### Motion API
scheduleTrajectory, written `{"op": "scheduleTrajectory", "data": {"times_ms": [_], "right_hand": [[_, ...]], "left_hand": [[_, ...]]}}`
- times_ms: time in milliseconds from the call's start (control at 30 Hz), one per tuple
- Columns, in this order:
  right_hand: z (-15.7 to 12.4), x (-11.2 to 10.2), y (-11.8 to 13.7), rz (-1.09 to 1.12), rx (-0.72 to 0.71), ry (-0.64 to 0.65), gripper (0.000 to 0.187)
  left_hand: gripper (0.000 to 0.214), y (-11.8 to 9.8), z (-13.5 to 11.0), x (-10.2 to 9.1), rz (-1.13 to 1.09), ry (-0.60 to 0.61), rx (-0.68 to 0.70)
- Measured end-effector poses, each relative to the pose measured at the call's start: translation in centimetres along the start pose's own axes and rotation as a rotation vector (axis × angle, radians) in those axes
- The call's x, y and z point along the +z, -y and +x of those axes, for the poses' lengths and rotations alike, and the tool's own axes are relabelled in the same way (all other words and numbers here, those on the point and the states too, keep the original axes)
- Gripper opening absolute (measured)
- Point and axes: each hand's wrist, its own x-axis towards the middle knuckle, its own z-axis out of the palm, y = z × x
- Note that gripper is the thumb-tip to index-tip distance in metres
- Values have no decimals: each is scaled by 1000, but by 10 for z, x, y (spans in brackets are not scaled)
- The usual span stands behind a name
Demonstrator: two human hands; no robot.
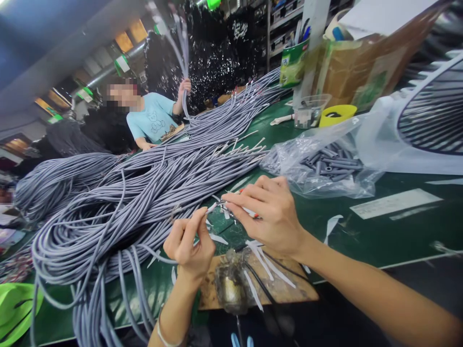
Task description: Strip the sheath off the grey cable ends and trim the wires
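Observation:
My left hand pinches a grey cable near its pale end, with thumb and fingers pressed together. My right hand is closed around a pair of small cutters with orange-red and white handles; most of the tool is hidden in the palm. Its dark metal tips meet the cable end just ahead of my left fingertips. Whether the blades have bitten into the sheath is too small to tell. Beneath both hands, white strips lie scattered on a wooden board.
Bundled grey cables cover the table's left and middle. To the right are a clear bag of grey tube pieces, a yellow bowl and a fan. A metal device stands on the board. A co-worker opposite lifts cables.

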Motion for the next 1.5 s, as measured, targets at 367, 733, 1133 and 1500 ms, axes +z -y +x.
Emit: {"op": "scheduleTrajectory", "data": {"times_ms": [367,733,1133,1500], "right_hand": [[-2,2,-1,-58,-27,-27,13],[-1,0,0,-28,-43,-45,11],[0,0,-2,-26,-69,-10,16],[-1,4,-6,-128,-158,54,20]], "left_hand": [[20,0,-2,0,-13,12,14],[19,1,-3,-1,-15,17,2],[17,2,-1,0,-19,39,8],[14,6,-3,3,-58,141,-11]]}}
